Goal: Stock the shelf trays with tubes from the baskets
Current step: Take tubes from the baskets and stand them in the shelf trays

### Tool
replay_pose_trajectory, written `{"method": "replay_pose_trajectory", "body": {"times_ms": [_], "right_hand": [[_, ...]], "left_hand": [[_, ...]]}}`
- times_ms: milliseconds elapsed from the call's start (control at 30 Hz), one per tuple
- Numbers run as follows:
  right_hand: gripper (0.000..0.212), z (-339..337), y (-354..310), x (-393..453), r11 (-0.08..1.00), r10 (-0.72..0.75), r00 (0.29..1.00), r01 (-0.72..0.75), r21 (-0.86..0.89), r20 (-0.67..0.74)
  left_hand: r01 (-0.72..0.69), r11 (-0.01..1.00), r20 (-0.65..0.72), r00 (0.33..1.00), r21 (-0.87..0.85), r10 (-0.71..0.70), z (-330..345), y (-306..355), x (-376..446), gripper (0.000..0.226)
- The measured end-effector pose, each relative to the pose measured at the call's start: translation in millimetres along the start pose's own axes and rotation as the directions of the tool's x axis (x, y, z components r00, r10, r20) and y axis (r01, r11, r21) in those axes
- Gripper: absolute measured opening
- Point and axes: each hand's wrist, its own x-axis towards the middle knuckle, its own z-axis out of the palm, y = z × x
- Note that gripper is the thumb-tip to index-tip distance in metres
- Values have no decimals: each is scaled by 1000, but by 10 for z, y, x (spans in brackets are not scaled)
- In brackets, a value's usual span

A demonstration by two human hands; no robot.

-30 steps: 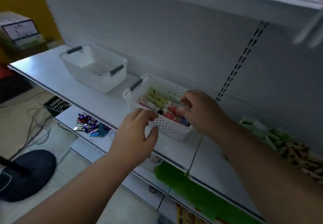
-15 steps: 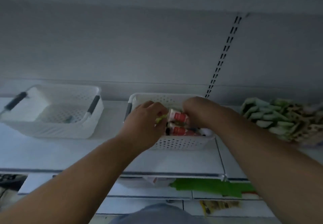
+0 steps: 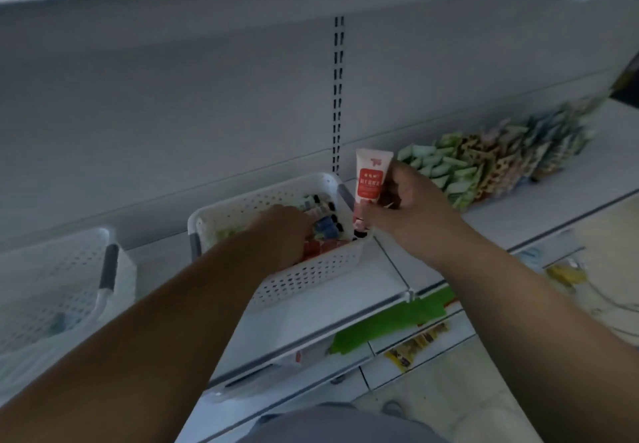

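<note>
Since half a second ago the right hand (image 3: 411, 207) lifted one tube (image 3: 370, 179) above the basket (image 3: 311, 269) right end, gripped upright, cap down; the left hand (image 3: 280, 231) fingers are hidden among tubes inside

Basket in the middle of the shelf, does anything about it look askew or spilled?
The basket sits turned at an angle to the shelf edge, not square. Nothing looks spilled; its tubes stay inside.

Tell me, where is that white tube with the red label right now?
The white tube with the red label stands upright in the right hand, right of centre in the head view, just above the right end of the tube-filled basket.
</note>
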Motion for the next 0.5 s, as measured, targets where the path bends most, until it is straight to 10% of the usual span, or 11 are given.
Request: {"method": "replay_pose_trajectory", "body": {"times_ms": [333,500], "right_hand": [[24,-29,9,-89,993,32,999,-31,110,-9],[26,-84,32,-154,971,22,999,-12,238,-38]], "left_hand": [[116,935,-155,972,-335,-176,-12,-45,-189,6],[12,738,-372,858,-675,-354,-160,107,-479,4]]}}
